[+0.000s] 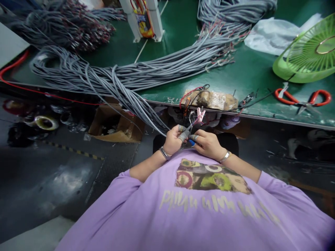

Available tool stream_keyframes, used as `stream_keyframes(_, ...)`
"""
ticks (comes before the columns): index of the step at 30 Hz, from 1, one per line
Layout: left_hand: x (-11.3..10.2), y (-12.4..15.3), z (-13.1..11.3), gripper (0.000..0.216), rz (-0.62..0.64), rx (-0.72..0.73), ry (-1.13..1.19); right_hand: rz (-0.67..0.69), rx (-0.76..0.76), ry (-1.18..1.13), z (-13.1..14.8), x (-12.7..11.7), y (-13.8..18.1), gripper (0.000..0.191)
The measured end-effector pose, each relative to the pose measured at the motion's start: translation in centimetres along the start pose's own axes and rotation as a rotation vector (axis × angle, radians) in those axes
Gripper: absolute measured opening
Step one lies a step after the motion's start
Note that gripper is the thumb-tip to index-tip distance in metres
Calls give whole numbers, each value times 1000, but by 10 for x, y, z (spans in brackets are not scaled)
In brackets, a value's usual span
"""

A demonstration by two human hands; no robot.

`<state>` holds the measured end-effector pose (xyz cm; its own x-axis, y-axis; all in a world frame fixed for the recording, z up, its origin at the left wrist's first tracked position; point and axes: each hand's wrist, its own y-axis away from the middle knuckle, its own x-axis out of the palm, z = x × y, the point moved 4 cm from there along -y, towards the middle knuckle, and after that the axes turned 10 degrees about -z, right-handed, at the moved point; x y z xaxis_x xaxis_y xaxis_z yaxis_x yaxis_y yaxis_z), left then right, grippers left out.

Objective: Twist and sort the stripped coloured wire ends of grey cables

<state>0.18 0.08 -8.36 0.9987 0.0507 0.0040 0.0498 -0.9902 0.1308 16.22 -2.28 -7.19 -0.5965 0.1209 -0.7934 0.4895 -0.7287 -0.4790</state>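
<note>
the grey cables (146, 75) have smooth, matt plastic sheathing. the bench (251, 75) is covered in a matt green mat, scuffed at its front edge. the fan (309, 52) is glossy green plastic. the scissors (303, 99) have shiny orange plastic handles and metal blades. the cardboard box (115, 125) looks rough and worn.

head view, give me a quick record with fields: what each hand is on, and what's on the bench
left hand: pinches grey cable end, fingertips taped
right hand: fingertips at the same cable end, touching the left
cable bundle: grey, draped over the green bench edge
bench right: red-handled scissors, green fan
below left: cardboard box
</note>
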Motion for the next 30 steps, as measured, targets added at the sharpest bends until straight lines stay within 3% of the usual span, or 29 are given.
stream_keyframes(3, -5, -2, 1, 37, -29, 152, -38, 270, 26, -54, -3, 15, 2, 19)
stream_keyframes(5, -9, -3, -1, 34, -34, 300, -105, 321, 151, -85, -17, 17, 4, 18)
stream_keyframes(7, -11, -1, -4, 28, -14, 452, -210, 188, 380, -95, -40, 6, 8, 19)
stream_keyframes(9, -13, 2, -6, 21, 8, 571, -328, -37, 601, -145, -62, -16, 17, 22)
stream_keyframes(12, -15, 5, -7, 17, 19, 643, -483, -364, 755, -293, -69, -55, 31, 25)
stream_keyframes(15, -13, 5, -8, 19, 34, 652, -578, -504, 697, -359, -48, -81, 34, 27)
stream_keyframes(21, -5, 8, -12, 21, 83, 698, -652, -289, 506, -66, -6, -74, 16, 38)
stream_keyframes(25, -5, 12, -13, 20, 114, 760, -661, -214, 391, 117, 3, -64, 5, 13)
stream_keyframes(30, -5, 13, -11, 17, 309, 776, -630, -132, 359, -13, 0, -61, -11, 9)
